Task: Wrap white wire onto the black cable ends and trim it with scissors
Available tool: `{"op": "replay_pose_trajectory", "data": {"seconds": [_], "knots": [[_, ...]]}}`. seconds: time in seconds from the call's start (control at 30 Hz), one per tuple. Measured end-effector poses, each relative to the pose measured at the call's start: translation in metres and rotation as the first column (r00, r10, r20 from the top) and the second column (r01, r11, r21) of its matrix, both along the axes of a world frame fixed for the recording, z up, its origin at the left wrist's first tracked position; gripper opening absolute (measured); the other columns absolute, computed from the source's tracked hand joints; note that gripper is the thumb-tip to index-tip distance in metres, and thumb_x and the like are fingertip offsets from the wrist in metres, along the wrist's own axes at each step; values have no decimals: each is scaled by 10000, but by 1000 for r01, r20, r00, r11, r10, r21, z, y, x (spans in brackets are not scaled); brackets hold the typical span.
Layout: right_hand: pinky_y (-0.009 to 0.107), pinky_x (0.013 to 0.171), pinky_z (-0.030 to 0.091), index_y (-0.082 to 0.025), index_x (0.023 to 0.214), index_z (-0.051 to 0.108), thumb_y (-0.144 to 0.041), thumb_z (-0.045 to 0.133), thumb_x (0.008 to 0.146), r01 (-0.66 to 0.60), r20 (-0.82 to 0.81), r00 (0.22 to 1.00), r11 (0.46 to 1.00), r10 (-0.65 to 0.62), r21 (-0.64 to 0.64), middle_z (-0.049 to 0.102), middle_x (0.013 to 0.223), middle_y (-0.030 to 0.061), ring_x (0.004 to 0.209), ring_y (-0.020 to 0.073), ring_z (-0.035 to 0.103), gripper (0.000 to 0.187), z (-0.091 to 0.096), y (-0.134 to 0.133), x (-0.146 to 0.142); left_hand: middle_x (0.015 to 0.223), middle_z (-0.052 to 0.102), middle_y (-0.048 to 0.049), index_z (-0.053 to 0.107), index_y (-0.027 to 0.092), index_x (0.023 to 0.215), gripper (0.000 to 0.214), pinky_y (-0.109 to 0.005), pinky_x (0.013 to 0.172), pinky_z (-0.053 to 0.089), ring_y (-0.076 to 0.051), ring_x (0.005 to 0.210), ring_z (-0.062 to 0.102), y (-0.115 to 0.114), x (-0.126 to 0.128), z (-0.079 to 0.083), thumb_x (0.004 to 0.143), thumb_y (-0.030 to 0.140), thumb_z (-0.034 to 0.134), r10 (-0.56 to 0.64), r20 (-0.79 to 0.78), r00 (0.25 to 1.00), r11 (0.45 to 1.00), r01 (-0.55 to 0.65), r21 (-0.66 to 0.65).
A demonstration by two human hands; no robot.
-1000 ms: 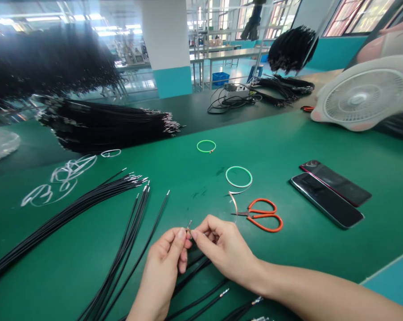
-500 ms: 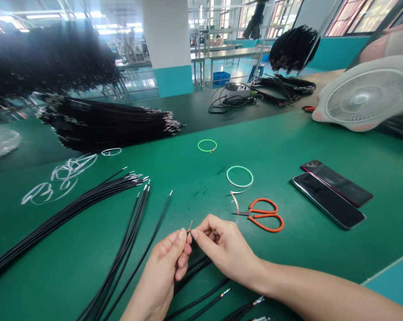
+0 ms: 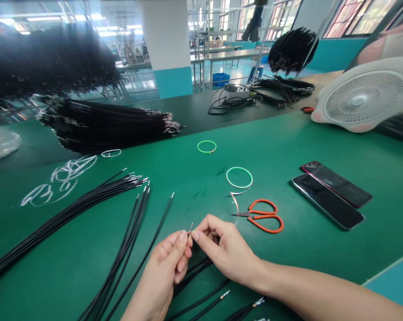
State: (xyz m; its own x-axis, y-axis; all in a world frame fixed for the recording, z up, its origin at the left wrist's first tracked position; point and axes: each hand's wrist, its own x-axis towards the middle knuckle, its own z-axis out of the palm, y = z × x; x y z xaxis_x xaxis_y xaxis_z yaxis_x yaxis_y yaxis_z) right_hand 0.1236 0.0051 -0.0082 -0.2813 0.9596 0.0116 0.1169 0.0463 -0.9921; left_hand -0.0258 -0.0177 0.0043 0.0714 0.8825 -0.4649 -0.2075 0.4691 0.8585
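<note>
In the head view, the left hand (image 3: 164,272) and the right hand (image 3: 226,254) meet close in front of the person, low over the green table (image 3: 288,142). Both hands are narrow. The thumb and forefinger of each pinch the same thin black wire just below its metal tip (image 3: 190,228), which points up between the fingertips. Below the hands this wire disappears among other loose wires (image 3: 201,301), and I cannot follow it there.

Just beyond the right hand lie orange scissors (image 3: 263,216). Beyond them is a tape ring (image 3: 239,177) with a loose strip, and further out a small green ring (image 3: 207,146). To the right of the right hand, well apart, 2 dark phones (image 3: 326,200) lie side by side. To the left of the left hand a wire bundle (image 3: 71,209) stretches across the table. Far beyond it is a big wire pile (image 3: 104,125), and far beyond the right hand stands a white fan (image 3: 362,96).
</note>
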Motion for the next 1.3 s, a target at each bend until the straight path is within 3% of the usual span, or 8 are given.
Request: {"op": "replay_pose_trajectory", "data": {"seconds": [0.17,0.33,0.53,0.7,1.1,1.2,1.3], "knots": [[196,481,351,-165,713,596,-313,606,849,62,-6,998,997,-63,-53,525,574,-44,522,89,430,200,0,0,0,684,545,37,637,172,828,271,-172,461,329,-48,498,393,1,-1,-8,836,443,637,54,-162,985,988,-30,149],[195,474,324,-166,680,564,-289,599,839,77,-9,997,995,-78,-65,492,550,-53,518,85,401,205,1,-2,-1,653,532,30,675,168,973,308,-204,514,387,-91,553,453,1,0,-8,822,435,644,66,-293,954,978,-3,209],[195,447,291,-176,657,546,-297,601,826,88,-31,995,994,-90,-70,445,520,-67,491,80,357,215,5,-7,-4,792,569,2,712,208,967,242,-236,627,475,-129,661,565,-1,2,-12,800,377,666,193,-414,889,926,-25,378],[199,449,290,-178,650,537,-298,600,816,89,-21,996,994,-90,-64,433,518,-68,488,80,358,214,4,-8,-3,858,637,-29,732,246,931,174,-281,764,504,-196,824,653,-3,2,-13,805,333,650,254,-530,809,886,25,463],[201,459,282,-179,662,501,-346,617,826,92,-171,979,987,-115,-135,422,536,-70,489,74,338,262,8,-5,3,904,703,-25,656,263,960,179,-313,791,503,-197,788,684,-12,10,-7,782,263,669,435,-631,642,815,17,579],[213,483,344,-179,705,547,-354,604,860,164,-197,965,985,-171,-50,523,596,-35,506,86,409,240,7,-4,7,890,706,-28,622,253,961,180,-320,799,507,-201,800,689,-13,12,-8,788,271,668,485,-620,617,805,-38,592],[242,582,446,-183,777,620,-313,599,874,101,-177,981,992,-85,82,682,824,49,627,121,559,163,6,-7,9,882,709,-35,594,245,988,219,-325,790,524,-205,813,695,-12,9,-12,787,284,674,469,-615,634,814,-39,579]]}}
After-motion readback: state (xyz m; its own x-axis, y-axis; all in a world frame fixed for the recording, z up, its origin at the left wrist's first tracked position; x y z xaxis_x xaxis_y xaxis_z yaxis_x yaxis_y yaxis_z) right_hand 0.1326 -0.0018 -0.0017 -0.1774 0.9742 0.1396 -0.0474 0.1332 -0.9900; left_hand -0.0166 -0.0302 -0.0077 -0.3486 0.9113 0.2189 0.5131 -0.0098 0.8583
